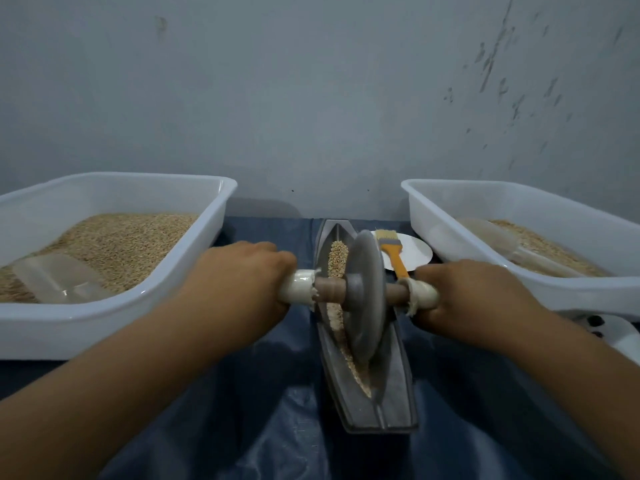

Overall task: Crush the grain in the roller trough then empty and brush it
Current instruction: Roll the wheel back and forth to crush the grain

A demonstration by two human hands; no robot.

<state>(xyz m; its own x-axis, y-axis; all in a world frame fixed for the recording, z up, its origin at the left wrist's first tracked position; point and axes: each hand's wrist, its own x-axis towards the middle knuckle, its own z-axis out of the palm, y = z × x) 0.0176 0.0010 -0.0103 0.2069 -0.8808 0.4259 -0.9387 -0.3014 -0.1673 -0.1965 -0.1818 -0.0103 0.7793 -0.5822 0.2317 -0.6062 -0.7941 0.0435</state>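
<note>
The left hand point(242, 271) and the right hand point(464, 292) each curl tightly round one end of the wooden axle point(329, 289) that runs through the grey roller disc point(365, 296), gripping on the pale wrapped ends, which look like padding for the palms. Holding both ends level keeps the disc upright on its edge in the groove of the boat-shaped trough point(377, 403), so the weight bears straight down on the grain point(337, 259) and the wheel does not tip against a wall. The disc sits near the middle of the trough's length; whole-looking kernels are heaped just beyond it at the far end, while a thinner, paler line of grain lies along the groove on the near side, probably already crushed in part. The trough runs lengthwise away from the person on the blue cloth covering the bench point(242, 427), which suits a push-and-pull stroke with both arms. A white tub point(114, 327) of grain with a clear scoop point(55, 278) sits to the left, likely the supply, and a second white tub point(519, 296) to the right holds a smaller amount with another scoop, likely where the crushed grain is emptied. An orange-handled brush point(393, 252) rests on a small white plate point(417, 252) just behind the right hand, close by for the sweeping step. Crushing seems under way, with emptying and brushing yet to come.
</note>
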